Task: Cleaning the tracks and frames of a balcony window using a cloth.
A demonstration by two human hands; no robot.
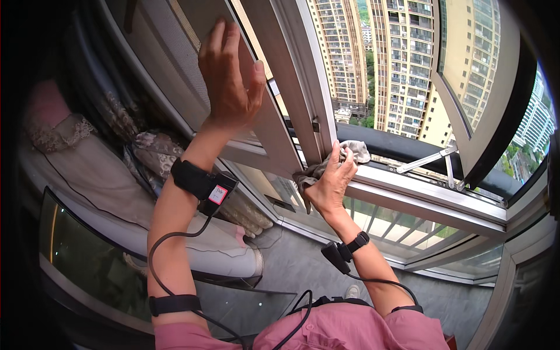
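Note:
A wrinkled grey cloth [314, 174] is bunched under my right hand [330, 181], whose fingers press it into the lower corner of the open window's metal frame [393, 190]. Part of the cloth lies over the sill's outer edge. My left hand [232, 74] is raised at the upper left, with fingers apart and nothing held. It is against or just in front of the grey sliding window frame [275, 144]; contact cannot be told. Black straps with small devices and cables are around both wrists.
An outward-opened window sash [485, 109] hangs on a metal stay hinge [426, 162] at the right. Tall buildings show outside. Curtains [100, 188] and a dark glass surface [96, 258] stand at the left. Below are the grey floor [284, 258] and a white shoe [352, 292].

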